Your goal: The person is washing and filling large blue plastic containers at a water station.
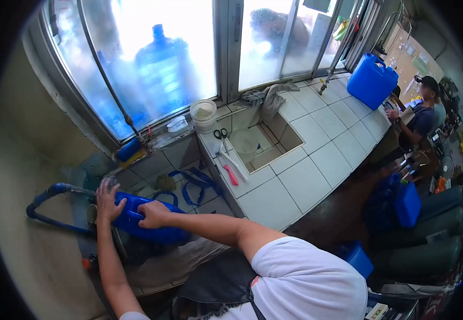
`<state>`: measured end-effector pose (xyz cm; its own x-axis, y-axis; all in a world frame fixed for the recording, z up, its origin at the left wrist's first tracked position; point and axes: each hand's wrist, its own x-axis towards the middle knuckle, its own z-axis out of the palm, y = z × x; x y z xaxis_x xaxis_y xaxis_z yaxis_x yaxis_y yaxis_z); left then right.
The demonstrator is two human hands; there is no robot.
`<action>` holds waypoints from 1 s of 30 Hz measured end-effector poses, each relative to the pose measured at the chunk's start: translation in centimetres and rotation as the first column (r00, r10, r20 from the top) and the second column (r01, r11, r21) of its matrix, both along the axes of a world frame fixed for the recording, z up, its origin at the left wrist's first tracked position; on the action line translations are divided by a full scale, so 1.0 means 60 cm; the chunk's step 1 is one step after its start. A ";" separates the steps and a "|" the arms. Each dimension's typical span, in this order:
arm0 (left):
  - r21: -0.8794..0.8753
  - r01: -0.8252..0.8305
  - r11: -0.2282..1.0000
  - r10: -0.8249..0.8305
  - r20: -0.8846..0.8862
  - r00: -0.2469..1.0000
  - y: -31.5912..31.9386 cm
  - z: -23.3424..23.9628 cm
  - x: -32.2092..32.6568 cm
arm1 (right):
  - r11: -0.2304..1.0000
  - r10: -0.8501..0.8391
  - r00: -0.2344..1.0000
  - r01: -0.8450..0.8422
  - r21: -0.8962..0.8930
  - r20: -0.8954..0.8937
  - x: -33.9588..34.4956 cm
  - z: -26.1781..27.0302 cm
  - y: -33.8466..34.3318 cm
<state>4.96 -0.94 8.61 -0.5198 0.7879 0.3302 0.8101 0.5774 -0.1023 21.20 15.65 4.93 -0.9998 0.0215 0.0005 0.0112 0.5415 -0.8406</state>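
Observation:
A blue plastic jerrycan lies tilted in the tiled wash basin at the left. My right hand is closed around its moulded handle. At the can's left end is my left hand, its fingers apart, against or just over the mouth end; the contact there is partly hidden. From a bent blue pipe, a stream of water runs towards the left fingers. Loose blue straps or hose pieces and a brownish sponge or cloth lie on the basin tiles behind the can.
A white tiled counter with a sunken sink adjoins the basin. Scissors, a white brush, a pink tool and a plastic tub stand near. Another blue jerrycan and a person are far right.

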 end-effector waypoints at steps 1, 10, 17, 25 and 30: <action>0.038 0.046 0.998 -0.044 -0.050 0.998 -0.001 -0.016 -0.007 | 0.999 -0.042 0.999 0.042 -0.028 -0.009 0.004 0.003 -0.004; 0.170 -0.316 0.933 0.264 0.269 0.926 0.038 -0.034 0.004 | 0.972 -0.215 0.975 0.209 -0.108 -0.046 0.009 -0.007 -0.016; 0.298 -0.362 0.883 0.310 0.210 0.927 0.015 -0.061 0.000 | 0.975 -0.197 0.980 0.192 -0.111 -0.037 0.018 -0.001 -0.035; 0.140 -0.849 0.509 0.798 0.292 0.527 0.069 -0.042 0.022 | 0.975 -0.220 0.969 0.214 -0.065 -0.109 0.032 -0.013 -0.079; -0.306 -0.768 0.562 0.814 0.369 0.449 0.032 -0.009 -0.045 | 0.970 -0.244 0.962 0.243 -0.022 -0.125 0.032 -0.019 -0.063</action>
